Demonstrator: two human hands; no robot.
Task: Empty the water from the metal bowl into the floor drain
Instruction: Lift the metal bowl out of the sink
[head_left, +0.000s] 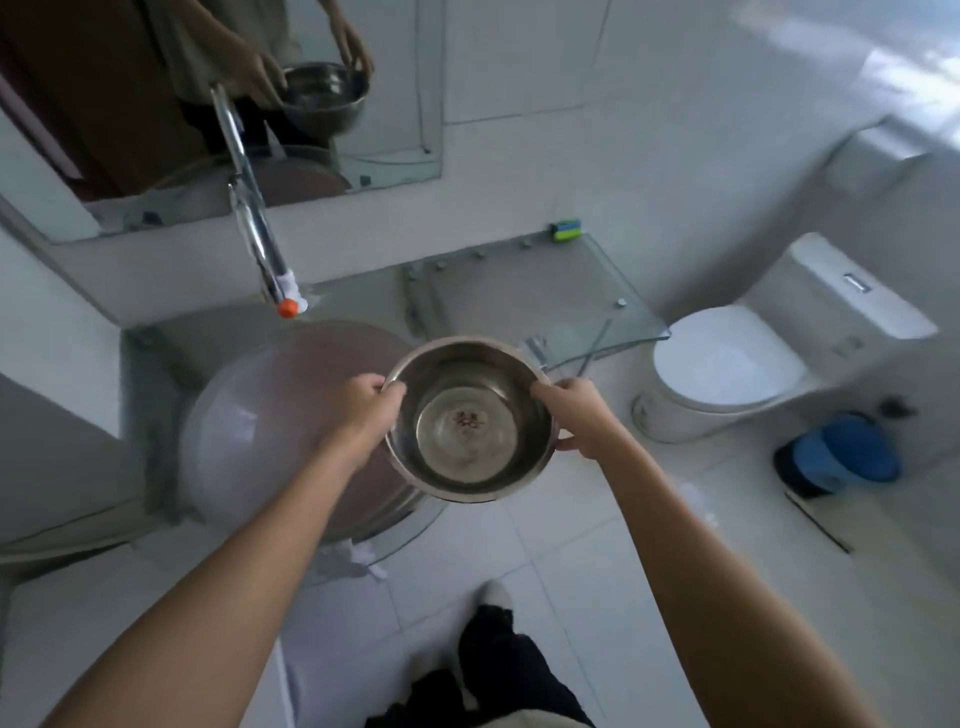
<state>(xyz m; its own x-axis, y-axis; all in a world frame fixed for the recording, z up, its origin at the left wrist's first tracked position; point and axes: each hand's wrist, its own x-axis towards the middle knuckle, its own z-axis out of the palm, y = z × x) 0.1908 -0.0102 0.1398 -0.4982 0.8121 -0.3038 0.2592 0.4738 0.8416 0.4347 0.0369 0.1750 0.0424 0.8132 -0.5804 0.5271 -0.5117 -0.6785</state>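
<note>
The metal bowl (470, 421) is held level in the air beside the glass basin (270, 415), above the tiled floor (597, 545). The left hand (363, 410) is closed on its left rim, thumb over the edge, and the right hand (574, 415) is closed on the right rim, fingers under it. No floor drain shows here, so the step is a carry: keep both grips firm and the rim level so nothing slops out, find the drain first, then lower the bowl close before tipping.

Left hand (366, 410) and right hand (574, 415) hold metal bowl (470, 421) beside glass basin (270, 415).
</note>
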